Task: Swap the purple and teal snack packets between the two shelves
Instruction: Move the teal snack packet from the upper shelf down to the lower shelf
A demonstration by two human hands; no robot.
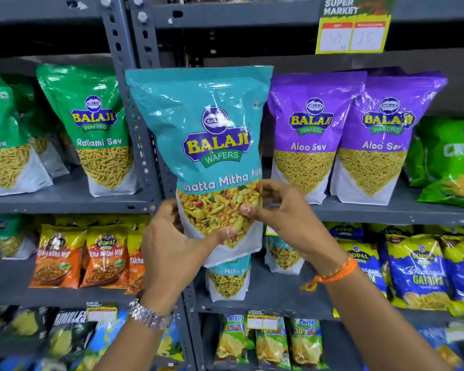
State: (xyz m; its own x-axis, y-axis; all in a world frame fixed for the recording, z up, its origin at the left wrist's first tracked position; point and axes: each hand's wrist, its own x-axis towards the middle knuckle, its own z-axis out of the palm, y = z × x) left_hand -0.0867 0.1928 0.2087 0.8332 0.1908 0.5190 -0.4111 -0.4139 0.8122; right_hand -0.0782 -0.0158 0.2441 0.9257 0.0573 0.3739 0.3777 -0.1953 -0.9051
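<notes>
Both hands grip the teal packet [206, 145] low down, the left hand [172, 245] pinching its bottom left edge and the right hand [281, 210] closed on its lower right side, so the tall bag stands upright above them in front of the shelf post. Held only at the base, it looks top-heavy and may flop or slip. Just right of the right hand stand the purple packets [308, 137]; a careless push could knock them over.
</notes>
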